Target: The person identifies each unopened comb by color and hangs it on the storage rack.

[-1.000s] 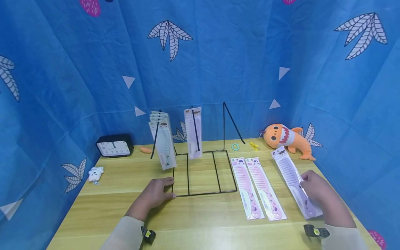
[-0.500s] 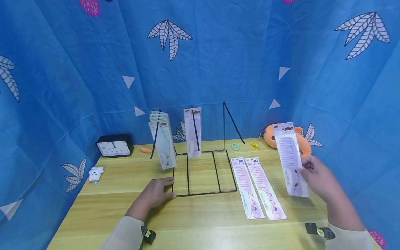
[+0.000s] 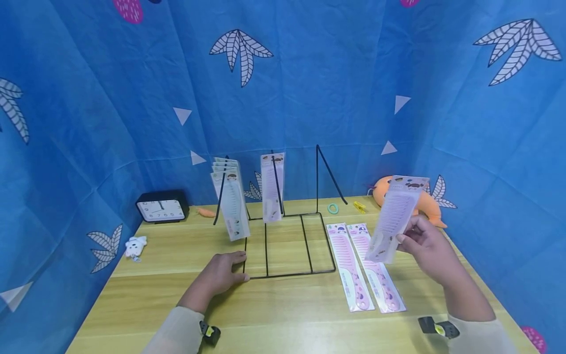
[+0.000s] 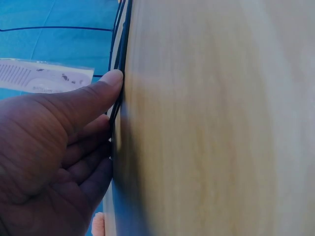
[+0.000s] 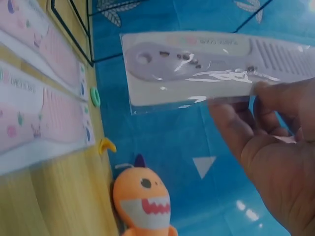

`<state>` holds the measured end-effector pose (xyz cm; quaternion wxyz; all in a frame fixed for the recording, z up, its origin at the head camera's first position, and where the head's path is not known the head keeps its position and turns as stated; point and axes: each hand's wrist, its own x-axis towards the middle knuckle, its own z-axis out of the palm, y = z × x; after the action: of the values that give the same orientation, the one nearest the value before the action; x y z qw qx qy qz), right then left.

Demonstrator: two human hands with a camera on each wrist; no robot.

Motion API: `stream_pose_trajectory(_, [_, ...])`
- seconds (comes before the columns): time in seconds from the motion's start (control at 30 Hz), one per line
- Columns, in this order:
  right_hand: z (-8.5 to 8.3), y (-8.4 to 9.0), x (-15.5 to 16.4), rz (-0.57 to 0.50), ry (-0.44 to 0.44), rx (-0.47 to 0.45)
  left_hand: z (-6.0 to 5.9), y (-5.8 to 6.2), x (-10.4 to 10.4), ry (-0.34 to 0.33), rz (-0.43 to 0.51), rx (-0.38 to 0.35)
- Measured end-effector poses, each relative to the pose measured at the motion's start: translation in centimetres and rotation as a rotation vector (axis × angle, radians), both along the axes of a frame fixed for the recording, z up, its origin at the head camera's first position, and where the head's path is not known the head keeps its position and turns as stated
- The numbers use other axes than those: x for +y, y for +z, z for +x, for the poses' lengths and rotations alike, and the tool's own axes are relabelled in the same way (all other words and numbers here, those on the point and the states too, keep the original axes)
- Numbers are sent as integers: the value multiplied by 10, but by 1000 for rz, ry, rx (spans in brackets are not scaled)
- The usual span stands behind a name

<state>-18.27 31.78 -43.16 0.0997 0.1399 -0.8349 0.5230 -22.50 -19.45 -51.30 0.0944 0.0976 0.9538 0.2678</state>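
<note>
My right hand (image 3: pixel 426 250) pinches a packaged lilac comb (image 3: pixel 395 218) in the air above the table's right side, tilted with its card top up and to the right; the right wrist view shows the comb (image 5: pixel 206 64) between my fingers (image 5: pixel 256 123). My left hand (image 3: pixel 218 275) rests flat on the table, thumb (image 4: pixel 101 88) pressed against the front left corner of a black wire rack (image 3: pixel 287 243). Several packaged combs (image 3: pixel 230 199) hang on the rack's left hook, one (image 3: pixel 272 187) on the middle hook. Two pink packaged combs (image 3: pixel 364 265) lie flat to the rack's right.
A black clock (image 3: pixel 161 207) and a small white plush (image 3: pixel 134 246) sit at the left. An orange shark plush (image 3: pixel 409 196), a green ring (image 3: pixel 332 208) and a yellow clip (image 3: pixel 359 206) lie at the back right. Blue cloth walls surround the wooden table (image 3: pixel 283 314).
My right hand lifted the lilac comb off the table, then carried it left and tilted it. The left hand stayed on the rack's corner.
</note>
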Motion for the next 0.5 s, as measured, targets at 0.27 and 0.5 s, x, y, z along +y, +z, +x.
stream_pose_trajectory(0.27, [9,4,-27,8,126,53,0,0,1,-2,0,0])
stream_pose_trajectory(0.5, [18,8,-61,-18,232,82,1,0,0,-5,11,15])
